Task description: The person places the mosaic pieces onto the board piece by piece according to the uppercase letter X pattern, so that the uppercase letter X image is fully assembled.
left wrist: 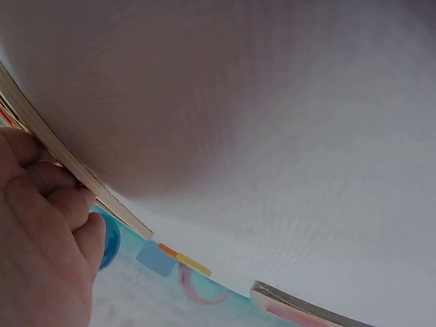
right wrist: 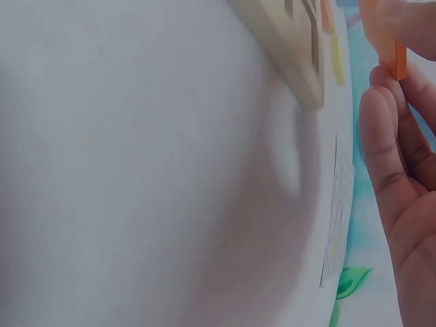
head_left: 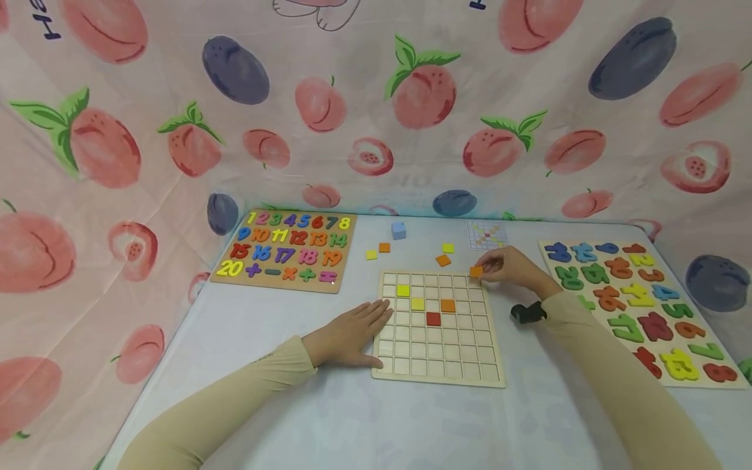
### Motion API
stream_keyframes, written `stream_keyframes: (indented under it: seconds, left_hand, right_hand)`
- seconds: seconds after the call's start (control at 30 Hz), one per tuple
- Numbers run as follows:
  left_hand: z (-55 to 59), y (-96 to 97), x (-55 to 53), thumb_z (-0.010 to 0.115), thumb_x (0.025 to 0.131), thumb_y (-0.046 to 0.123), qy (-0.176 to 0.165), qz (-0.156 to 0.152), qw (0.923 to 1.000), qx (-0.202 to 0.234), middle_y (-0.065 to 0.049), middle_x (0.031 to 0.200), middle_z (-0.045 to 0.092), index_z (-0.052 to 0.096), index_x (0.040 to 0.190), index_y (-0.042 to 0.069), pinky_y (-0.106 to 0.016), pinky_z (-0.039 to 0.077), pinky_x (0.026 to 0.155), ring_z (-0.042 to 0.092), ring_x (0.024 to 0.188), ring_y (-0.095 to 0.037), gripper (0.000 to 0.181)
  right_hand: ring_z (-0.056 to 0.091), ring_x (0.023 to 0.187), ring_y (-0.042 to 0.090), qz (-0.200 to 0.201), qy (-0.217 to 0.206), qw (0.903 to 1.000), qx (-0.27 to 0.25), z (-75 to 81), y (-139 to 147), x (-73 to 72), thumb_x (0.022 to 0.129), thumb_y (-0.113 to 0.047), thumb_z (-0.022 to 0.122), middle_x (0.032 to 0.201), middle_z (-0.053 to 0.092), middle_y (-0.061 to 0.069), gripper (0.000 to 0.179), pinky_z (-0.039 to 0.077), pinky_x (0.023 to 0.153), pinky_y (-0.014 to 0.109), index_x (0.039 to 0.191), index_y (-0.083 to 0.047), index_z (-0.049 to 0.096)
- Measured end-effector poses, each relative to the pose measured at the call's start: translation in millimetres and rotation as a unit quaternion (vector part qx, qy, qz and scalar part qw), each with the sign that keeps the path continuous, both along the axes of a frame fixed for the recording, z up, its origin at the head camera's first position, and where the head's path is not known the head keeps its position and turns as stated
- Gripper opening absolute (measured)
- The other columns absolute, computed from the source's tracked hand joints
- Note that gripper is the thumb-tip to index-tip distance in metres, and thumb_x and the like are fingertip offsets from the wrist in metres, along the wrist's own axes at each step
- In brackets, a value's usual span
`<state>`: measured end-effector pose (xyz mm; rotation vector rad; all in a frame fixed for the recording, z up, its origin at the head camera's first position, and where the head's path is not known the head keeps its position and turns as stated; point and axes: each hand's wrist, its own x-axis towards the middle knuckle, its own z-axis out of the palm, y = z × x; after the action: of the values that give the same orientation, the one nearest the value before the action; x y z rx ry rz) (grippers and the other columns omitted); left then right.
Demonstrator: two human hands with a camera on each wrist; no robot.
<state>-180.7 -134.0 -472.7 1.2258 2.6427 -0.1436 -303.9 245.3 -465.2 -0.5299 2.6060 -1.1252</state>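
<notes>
A wooden grid board (head_left: 435, 370) lies on the white table. Set in its cells are two yellow tiles (head_left: 403, 290), an orange tile (head_left: 448, 305) and a red tile (head_left: 433, 319). My left hand (head_left: 350, 334) rests with extended fingers on the board's left edge; the left wrist view shows those fingers (left wrist: 71, 204) against the board's side. Between thumb and fingers, my right hand (head_left: 510, 269) pinches another orange square tile (head_left: 476, 271) at the far right corner of the board. The right wrist view shows that tile (right wrist: 400, 63) held off the surface.
Beyond the board lie loose yellow tiles (head_left: 448, 248) and orange tiles (head_left: 443, 260), a blue cube (head_left: 399, 230) and a printed grid card (head_left: 486, 245). Number puzzle boards flank it at left (head_left: 282, 279) and right (head_left: 593, 302). A fruit-patterned cloth (head_left: 376, 98) hangs behind.
</notes>
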Motion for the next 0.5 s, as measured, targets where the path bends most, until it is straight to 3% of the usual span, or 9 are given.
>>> stream_keyframes:
  seconds: [0.5]
  left_hand:
    - [0.6,-0.5,-0.5,0.041,0.085,0.071,-0.001,-0.003,1.0000,-0.001,-0.010,0.159,0.008,0.011,0.151,0.006,-0.035,0.013,0.121,0.007,0.148,-0.022,0.098]
  right_hand:
    - [0.059,0.067,0.005,0.043,-0.008,0.9985,-0.032,-4.1,-15.0,15.6,0.075,-0.009,0.077,0.080,0.068,0.011,0.029,0.051,0.062,0.019,0.098,0.005,0.069]
